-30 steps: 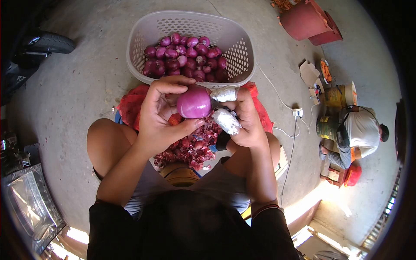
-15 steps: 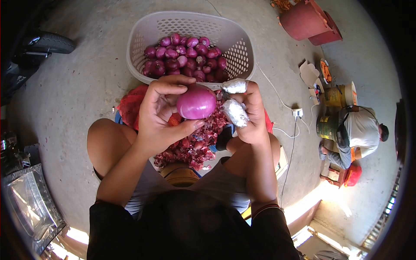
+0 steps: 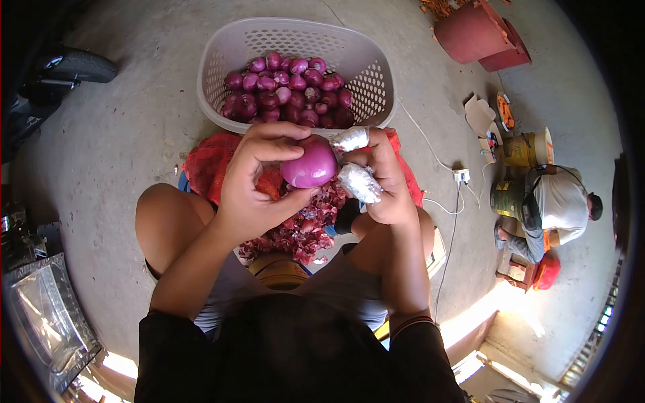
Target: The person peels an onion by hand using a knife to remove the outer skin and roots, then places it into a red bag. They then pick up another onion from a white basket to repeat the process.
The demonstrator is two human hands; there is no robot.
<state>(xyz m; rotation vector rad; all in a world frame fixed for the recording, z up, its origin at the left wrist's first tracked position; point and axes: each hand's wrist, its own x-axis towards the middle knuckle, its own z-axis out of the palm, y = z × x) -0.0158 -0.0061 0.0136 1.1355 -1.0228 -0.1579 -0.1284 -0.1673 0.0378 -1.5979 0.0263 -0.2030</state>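
A shiny purple-red onion (image 3: 310,163) is gripped in my left hand (image 3: 250,180), with the fingers over its top and the thumb below. My right hand (image 3: 390,188) is closed at the onion's right side, its thumb and forefinger wrapped in silvery foil or tape. Those wrapped tips are against or very close to the onion; what lies between them, if anything, is hidden. Beneath my hands is a heap of onion skins (image 3: 295,232), with a red mesh sack (image 3: 201,168) around it. Just beyond stands a grey plastic basket (image 3: 209,87) holding many red onions (image 3: 289,94).
A cable with a power socket (image 3: 461,175) crosses the floor at right. Farther right, a person (image 3: 561,205) bends beside buckets (image 3: 517,149). Red tubs (image 3: 470,30) stand at the upper right, and a vehicle wheel (image 3: 80,66) shows at upper left.
My right hand has moved slightly left, bringing its wrapped fingertips up to the onion. The onion has shifted a little right and turned slightly in my left hand.
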